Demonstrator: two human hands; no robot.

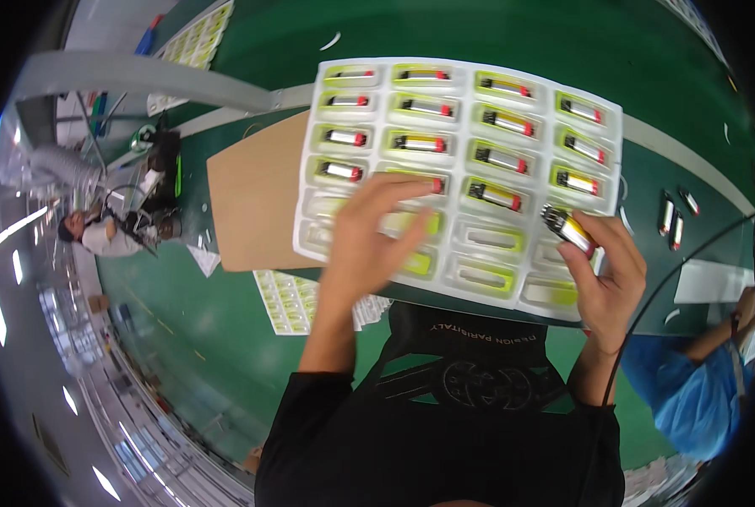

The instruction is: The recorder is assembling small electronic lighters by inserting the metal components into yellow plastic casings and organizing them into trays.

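Observation:
A white moulded tray (466, 72) with yellow-green pockets lies on a green table, and most of its upper pockets hold small silver cells with red and black ends. My left hand (369, 237) rests flat on the tray's lower left, its fingertips touching a cell (435, 184) in the fourth row. My right hand (605, 279) is at the tray's lower right corner and pinches a small silver and yellow cell (568, 229) just above the pockets there. Several pockets in the bottom rows (487, 275) hold nothing.
A brown cardboard sheet (255, 198) lies under the tray's left side. Three loose cells (675, 213) lie on the green table (513, 34) to the right. Another tray (289, 300) lies below the cardboard. A person in blue (690, 380) sits at the right; another person (99, 232) at the far left.

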